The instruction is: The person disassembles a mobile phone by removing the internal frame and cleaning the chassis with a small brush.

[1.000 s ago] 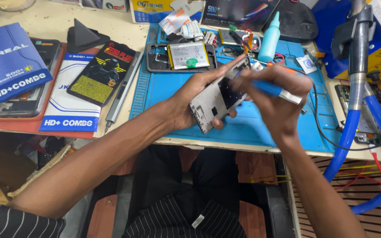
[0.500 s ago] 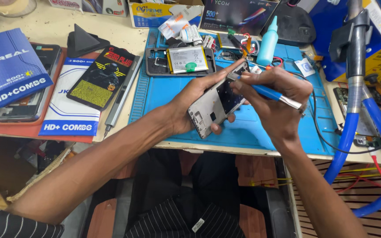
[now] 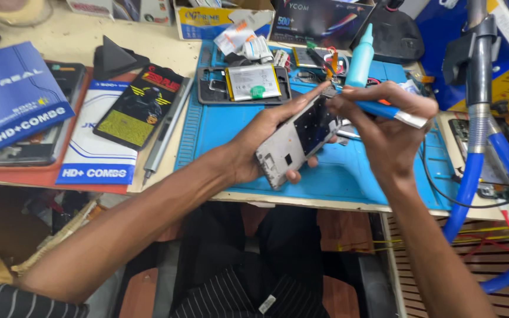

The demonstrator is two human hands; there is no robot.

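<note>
My left hand [image 3: 266, 138] holds a silver phone frame [image 3: 296, 141] tilted above the blue work mat [image 3: 225, 132], fingers wrapped around its edges. My right hand [image 3: 384, 126] grips a blue-handled tool [image 3: 393, 113] with its tip at the frame's upper end. Behind the hands on the mat lies an opened phone back with a white battery [image 3: 253, 82]. A light blue bottle [image 3: 360, 59] stands just beyond my right hand.
Blue and white screen boxes [image 3: 16, 97] and a black phone screen [image 3: 139, 106] lie left of the mat, with a grey screwdriver [image 3: 166, 138] beside them. A blue flexible hose [image 3: 502, 176] stands at the right. Boxes and small parts crowd the back edge.
Both hands and the phone frame have stayed together over the mat; the tool tip remains at the frame's top edge with only slight shifting.
</note>
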